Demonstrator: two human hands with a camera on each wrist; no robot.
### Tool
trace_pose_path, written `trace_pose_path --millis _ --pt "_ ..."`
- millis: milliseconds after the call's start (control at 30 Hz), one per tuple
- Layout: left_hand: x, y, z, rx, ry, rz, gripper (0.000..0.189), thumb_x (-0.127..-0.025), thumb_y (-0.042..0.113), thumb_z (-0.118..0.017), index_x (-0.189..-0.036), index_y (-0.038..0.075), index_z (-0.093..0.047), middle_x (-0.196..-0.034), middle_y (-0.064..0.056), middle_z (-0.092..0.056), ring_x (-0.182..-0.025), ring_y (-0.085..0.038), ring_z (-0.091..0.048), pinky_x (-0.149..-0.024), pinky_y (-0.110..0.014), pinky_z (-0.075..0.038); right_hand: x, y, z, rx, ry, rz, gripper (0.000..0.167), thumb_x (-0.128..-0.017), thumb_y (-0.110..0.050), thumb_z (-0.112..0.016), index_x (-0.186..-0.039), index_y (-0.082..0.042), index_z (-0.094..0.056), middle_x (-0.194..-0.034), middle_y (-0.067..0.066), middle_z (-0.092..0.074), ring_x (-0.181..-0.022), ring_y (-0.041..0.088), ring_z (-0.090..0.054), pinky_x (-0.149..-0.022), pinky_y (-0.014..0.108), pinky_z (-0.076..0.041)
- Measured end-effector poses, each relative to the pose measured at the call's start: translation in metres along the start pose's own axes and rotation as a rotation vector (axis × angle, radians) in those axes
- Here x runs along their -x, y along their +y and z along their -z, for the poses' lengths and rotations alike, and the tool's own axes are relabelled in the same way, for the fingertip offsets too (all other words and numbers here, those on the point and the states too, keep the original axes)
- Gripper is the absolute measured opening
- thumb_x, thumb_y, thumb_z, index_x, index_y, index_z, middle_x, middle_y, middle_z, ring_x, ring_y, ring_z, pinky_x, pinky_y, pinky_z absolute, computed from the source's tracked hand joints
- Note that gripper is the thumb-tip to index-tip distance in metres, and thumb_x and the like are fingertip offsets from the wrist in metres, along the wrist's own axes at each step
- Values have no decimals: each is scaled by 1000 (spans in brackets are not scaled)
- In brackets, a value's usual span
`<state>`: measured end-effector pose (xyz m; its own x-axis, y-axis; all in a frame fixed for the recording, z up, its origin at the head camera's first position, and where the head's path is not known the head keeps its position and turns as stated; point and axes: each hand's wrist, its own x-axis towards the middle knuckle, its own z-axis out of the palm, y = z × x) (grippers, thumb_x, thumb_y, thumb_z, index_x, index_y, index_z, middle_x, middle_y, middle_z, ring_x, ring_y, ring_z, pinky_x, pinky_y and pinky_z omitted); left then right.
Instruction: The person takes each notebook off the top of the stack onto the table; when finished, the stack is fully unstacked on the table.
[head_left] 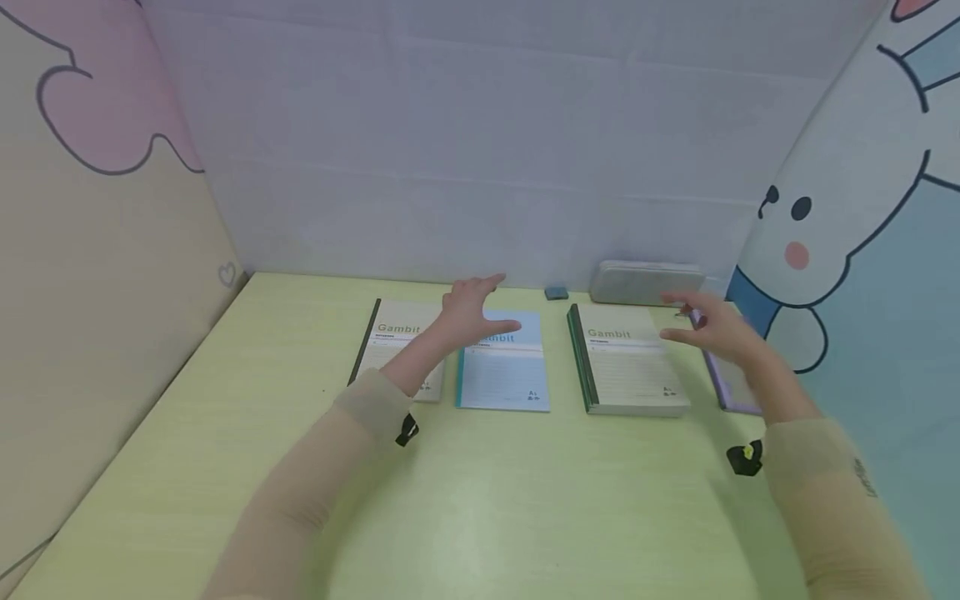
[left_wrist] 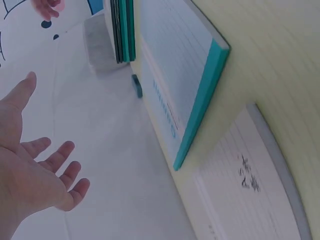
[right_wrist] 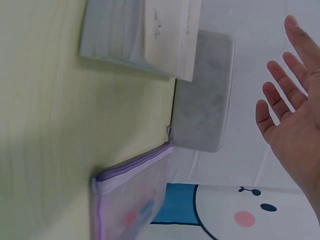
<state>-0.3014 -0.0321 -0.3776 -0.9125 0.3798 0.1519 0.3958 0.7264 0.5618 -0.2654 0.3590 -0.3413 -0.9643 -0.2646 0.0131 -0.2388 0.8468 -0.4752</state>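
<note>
My left hand hovers over the blue notebook and the white notebook beside it, fingers spread and holding nothing. The left wrist view shows that hand with its palm turned up and fingers relaxed. My right hand is in the air between the stack of notebooks and the purple-edged zip pouch, thumb apart from the fingers. In the right wrist view the same hand is bare of any object, with the pouch lying below left.
A grey case stands against the back wall behind the stack. A small dark blue block, perhaps an eraser, lies at the table's back edge. Printed fabric walls enclose the pale yellow table on three sides.
</note>
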Motion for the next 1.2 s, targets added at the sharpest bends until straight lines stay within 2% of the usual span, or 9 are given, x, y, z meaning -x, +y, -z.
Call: trace_pose_path --millis 100,200,367,533,733,933,1200 --pt "-4 11 -17 26 11 1 88 -79 58 -66 -150 22 -28 -143 -6 -44 -133 -32 -31 -102 -57 -28 6 14 -3 30 -23 -38 73 -86 -41 -67 -145 -11 -37 -138 21 -41 -113 36 -43 -82 49 -41" --pt "-7 24 -34 34 6 4 89 -78 61 -65 -150 22 -27 -140 -6 -47 -131 -31 -34 -101 -55 -31 9 32 -10 55 -18 -36 72 -86 -41 -67 -145 -10 -37 -139 22 -41 -116 39 -44 -84 53 -42" --pt "-13 40 -62 -17 -22 -20 93 -77 63 -65 -150 22 -25 -144 -7 -43 -131 -31 -34 -100 -53 -34 9 57 -25 12 -28 -12 73 -88 -39 -66 -144 -4 -35 -144 26 -35 -121 46 -41 -90 62 -40" --pt "-17 49 -87 -53 -37 -53 94 -76 60 -68 -150 21 -25 -144 -7 -42 -131 -31 -34 -100 -52 -33 8 68 -37 -15 -39 -43 75 -86 -43 -66 -145 -7 -36 -146 26 -32 -119 46 -44 -90 64 -38" --pt "-20 58 -110 -82 -148 -46 95 -77 63 -65 -151 21 -24 -146 -5 -40 -130 -30 -35 -99 -49 -34 7 71 -48 -24 -56 -5 72 -86 -38 -68 -144 -7 -38 -145 24 -34 -119 43 -44 -89 62 -38" --pt "-25 64 -124 -87 -227 10 95 -76 65 -64 -151 23 -24 -147 -4 -38 -131 -28 -34 -103 -45 -32 5 73 -55 -46 -82 -12 71 -88 -39 -66 -145 -9 -36 -147 22 -32 -120 42 -43 -90 62 -38" --pt "-27 64 -127 -98 -286 64 93 -76 65 -64 -150 23 -26 -147 -4 -38 -133 -27 -33 -108 -44 -29 4 76 -63 -50 -63 -8 71 -87 -38 -67 -144 -8 -37 -148 23 -31 -118 43 -44 -90 62 -37"
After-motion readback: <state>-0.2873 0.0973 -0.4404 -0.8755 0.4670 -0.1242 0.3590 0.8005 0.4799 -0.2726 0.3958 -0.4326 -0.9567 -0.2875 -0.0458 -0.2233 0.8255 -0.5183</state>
